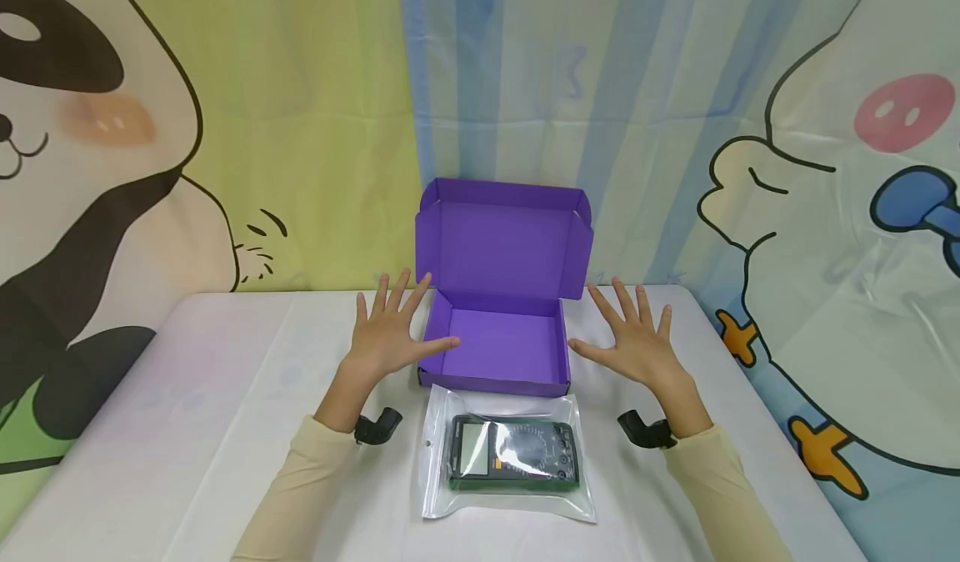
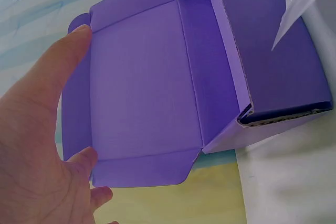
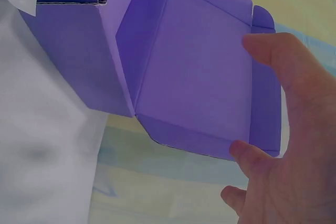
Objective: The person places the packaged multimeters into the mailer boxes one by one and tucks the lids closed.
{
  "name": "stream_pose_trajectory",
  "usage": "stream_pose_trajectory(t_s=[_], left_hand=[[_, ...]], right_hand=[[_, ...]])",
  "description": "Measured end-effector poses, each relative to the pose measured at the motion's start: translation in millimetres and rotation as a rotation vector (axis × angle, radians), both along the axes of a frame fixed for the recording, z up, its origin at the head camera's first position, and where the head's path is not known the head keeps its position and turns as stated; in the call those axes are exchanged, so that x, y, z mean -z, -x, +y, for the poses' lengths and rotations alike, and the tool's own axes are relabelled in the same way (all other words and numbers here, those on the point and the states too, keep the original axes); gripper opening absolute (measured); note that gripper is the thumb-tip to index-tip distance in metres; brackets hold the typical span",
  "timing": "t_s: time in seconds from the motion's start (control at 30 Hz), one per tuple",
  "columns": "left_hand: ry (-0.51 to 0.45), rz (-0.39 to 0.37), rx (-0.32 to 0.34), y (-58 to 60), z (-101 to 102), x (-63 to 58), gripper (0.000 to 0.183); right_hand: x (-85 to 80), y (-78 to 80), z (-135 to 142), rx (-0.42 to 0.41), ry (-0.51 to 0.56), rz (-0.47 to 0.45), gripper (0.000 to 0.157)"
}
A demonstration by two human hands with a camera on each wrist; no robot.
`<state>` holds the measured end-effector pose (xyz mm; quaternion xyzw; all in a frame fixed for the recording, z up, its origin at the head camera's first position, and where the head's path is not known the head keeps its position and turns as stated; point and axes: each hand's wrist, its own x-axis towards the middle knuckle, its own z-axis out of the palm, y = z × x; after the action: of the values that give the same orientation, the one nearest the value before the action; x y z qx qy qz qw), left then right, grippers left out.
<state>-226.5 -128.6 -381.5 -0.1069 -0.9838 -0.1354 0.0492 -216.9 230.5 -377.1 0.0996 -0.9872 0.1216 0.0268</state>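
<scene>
- We see the left hand (image 1: pixel 385 337) spread wide, fingers apart, holding nothing.
- We see the right hand (image 1: pixel 637 347) spread just as wide, also without a grip on anything.
- Between the hands we have a purple box (image 1: pixel 504 341) on the counter (image 1: pixel 232 437), its lid (image 1: pixel 501 245) raised beyond the fingertips; we cannot tell whether either thumb touches it.
- Nearer the body than both hands, between the wrists, we find a meter (image 1: pixel 517 454) in a clear bag (image 1: pixel 517 504).
- We judge that a thumb catching a side flap could tip the lid or shove the light box.
- The bag looks slick, so a loose pinch could let the heavier meter slip.
- The bag's far edge overlaps the box front in our view; it could snag if either moves.
</scene>
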Motion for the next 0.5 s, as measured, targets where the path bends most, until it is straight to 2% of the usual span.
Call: stream_pose_trajectory(t_s=[0.23,0.5], left_hand=[[-0.018,0.012,-0.008,0.4,1,3.5,0.101],[-0.112,0.1,0.017,2.7,4,10.4,0.096]], right_hand=[[1.5,-2.8,-1,-0.027,0.048,-0.003,0.09],[0.8,-7.2,-4,-0.062,0.078,0.024,0.088]])
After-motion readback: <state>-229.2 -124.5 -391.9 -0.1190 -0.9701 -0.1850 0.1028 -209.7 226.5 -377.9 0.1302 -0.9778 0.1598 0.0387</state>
